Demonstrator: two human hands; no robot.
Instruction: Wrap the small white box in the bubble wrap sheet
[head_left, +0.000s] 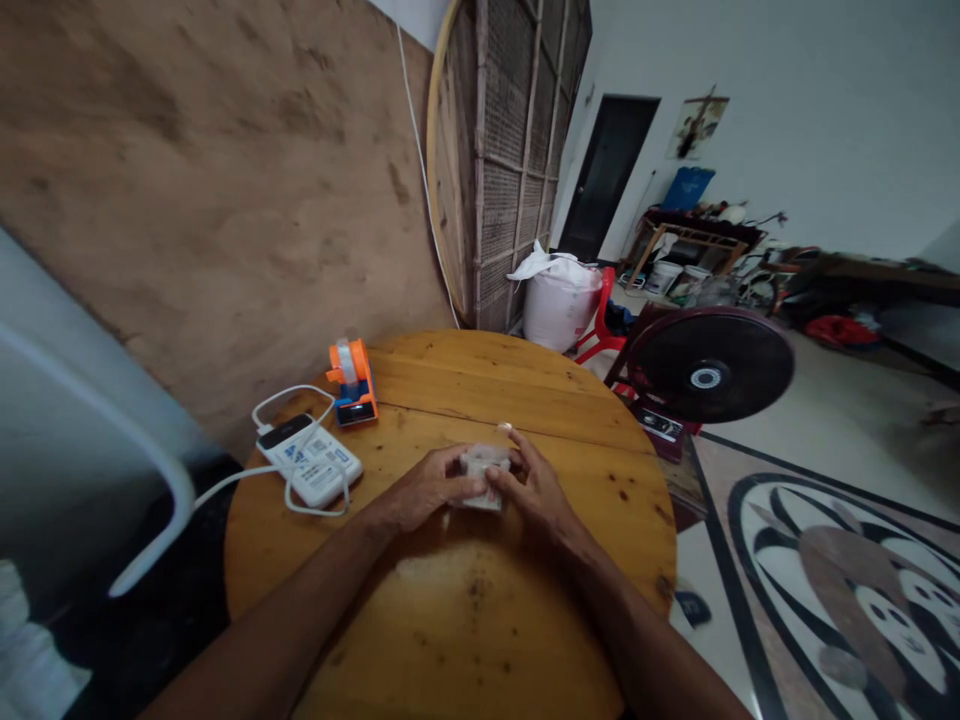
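Both my hands rest near the middle of a round wooden table (480, 620). My left hand (429, 490) and my right hand (534, 486) meet around a small pale object (482, 478), partly wrapped in something clear. Fingers of both hands are curled and pinched on it. Most of the object is hidden behind my fingers, so I cannot name it.
An orange tape dispenser (352, 382) stands at the table's far left. A white power bank (309, 462) with a white cable lies beside it. A wooden board leans on the left wall. A dark round fan (709, 362), a white sack (559, 298) and a red chair stand beyond.
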